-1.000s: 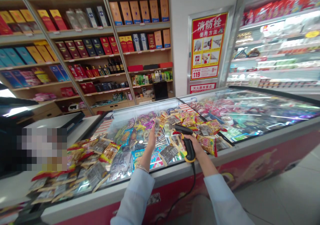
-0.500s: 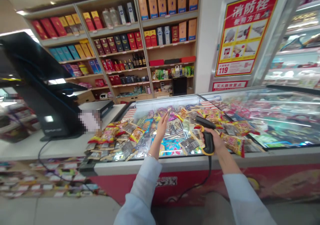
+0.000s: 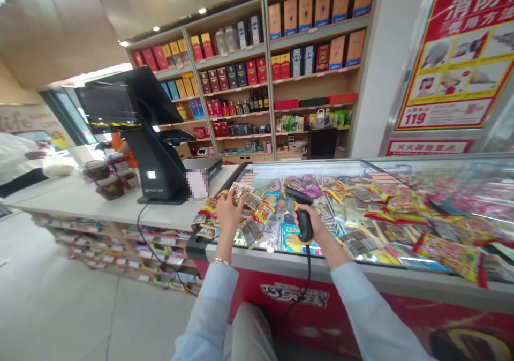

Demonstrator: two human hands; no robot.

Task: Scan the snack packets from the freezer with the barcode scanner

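In the head view my right hand (image 3: 315,223) is wrapped round the grip of a black and yellow barcode scanner (image 3: 305,226), its cable hanging down over the freezer front. My left hand (image 3: 228,211) is at the left-hand pile of snack packets (image 3: 252,230), thumb and fingers on either side of a small snack packet (image 3: 239,189). The fingers partly hide that packet. The pile lies on the glass top of a chest freezer (image 3: 281,254). To the right of the scanner lies a second, wider spread of snack packets (image 3: 405,205), red and yellow ones among them.
A black checkout terminal (image 3: 155,152) stands on the white counter (image 3: 120,208) to the left, its cable hanging down the front. Jars (image 3: 108,181) sit behind it. Shelves of boxed bottles (image 3: 249,72) line the back wall. A red fire-hydrant sign (image 3: 453,66) hangs at right.
My left hand has moved left from the middle of the freezer top to the left-hand packets. The scanner stays in my right hand, now over the freezer's left half. The view has turned left.
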